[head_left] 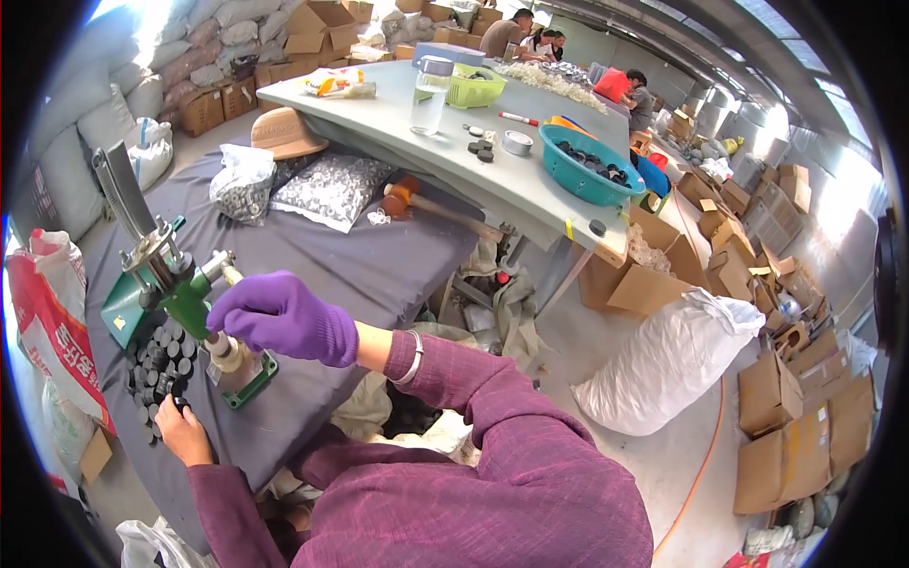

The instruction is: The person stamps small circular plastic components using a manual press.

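Note:
A green hand press with a metal head stands on the grey cloth at the left. My right hand, in a purple knit glove, is at its lower fitting, fingers curled together; whatever they hold is hidden. A heap of round black caps lies on the cloth beside the press. At the near edge of this heap is my bare left hand, thumb and fingers closed on a black cap.
Behind the press lie a clear bag of small metallic-looking parts, a mallet and a straw hat. The grey table holds a teal basin of black caps and a water bottle. A white sack stands right; people sit far back.

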A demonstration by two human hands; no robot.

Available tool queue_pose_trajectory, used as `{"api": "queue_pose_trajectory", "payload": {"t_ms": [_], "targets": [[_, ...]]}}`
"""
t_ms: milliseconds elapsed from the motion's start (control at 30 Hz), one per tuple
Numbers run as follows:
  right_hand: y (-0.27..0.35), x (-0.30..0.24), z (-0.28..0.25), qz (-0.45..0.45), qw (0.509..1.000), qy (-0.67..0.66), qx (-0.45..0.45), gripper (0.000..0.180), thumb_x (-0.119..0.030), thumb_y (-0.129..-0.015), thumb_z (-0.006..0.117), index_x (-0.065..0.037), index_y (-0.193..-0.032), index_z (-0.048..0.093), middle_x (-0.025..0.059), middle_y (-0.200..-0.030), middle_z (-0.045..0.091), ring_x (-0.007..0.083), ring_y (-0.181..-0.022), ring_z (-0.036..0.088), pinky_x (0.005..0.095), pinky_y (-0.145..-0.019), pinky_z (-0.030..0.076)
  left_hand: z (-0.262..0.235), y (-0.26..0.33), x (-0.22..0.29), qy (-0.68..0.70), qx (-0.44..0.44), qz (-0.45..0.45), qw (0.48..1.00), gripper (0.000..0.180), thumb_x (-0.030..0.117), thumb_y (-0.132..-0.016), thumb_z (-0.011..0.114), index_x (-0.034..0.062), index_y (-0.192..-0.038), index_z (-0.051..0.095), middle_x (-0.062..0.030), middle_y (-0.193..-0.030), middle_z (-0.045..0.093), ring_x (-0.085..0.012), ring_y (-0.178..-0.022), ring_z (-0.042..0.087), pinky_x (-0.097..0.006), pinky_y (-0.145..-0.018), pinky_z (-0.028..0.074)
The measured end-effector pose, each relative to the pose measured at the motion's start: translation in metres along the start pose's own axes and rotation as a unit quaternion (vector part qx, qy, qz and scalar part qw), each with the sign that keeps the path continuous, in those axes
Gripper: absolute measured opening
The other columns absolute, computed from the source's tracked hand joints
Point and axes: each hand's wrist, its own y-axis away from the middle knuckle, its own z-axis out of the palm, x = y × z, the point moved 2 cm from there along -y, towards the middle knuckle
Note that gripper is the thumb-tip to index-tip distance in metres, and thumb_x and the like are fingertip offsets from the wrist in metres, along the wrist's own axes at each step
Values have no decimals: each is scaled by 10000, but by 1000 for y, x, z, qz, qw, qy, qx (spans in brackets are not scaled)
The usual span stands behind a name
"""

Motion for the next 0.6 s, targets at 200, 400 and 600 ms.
{"api": "queue_pose_trajectory", "payload": {"t_ms": [200, 400, 600], "targets": [[-35, -7, 1, 62, 990, -124, 19, 182, -95, -912, 531, 29, -939, 660, 34, -768, 633, 47, -587, 535, 223, -522, 439, -11, 2, 9, -51, -1, 34, 998, 449, 56, -732, 681, 33, -1167, 575, -133, -1097, 599, -320, -1052, 531, -433, -892, 429], [-40, 0, 4, 54, 989, -138, 25, 178, -96, -926, 526, 31, -953, 647, 35, -762, 629, 53, -544, 521, 221, -490, 420, -11, 9, 23, 6, -26, 133, 991, 456, -4, -707, 602, 37, -1161, 600, -120, -1104, 594, -320, -1036, 528, -421, -867, 426], [-39, 2, 0, 51, 988, -144, 15, 180, -91, -950, 515, 19, -971, 656, 24, -809, 643, 41, -569, 545, 204, -495, 432, -15, 8, 35, 26, -47, 163, 985, 418, 4, -734, 601, 39, -1150, 608, -110, -1110, 592, -313, -1028, 526, -417, -873, 423]]}}
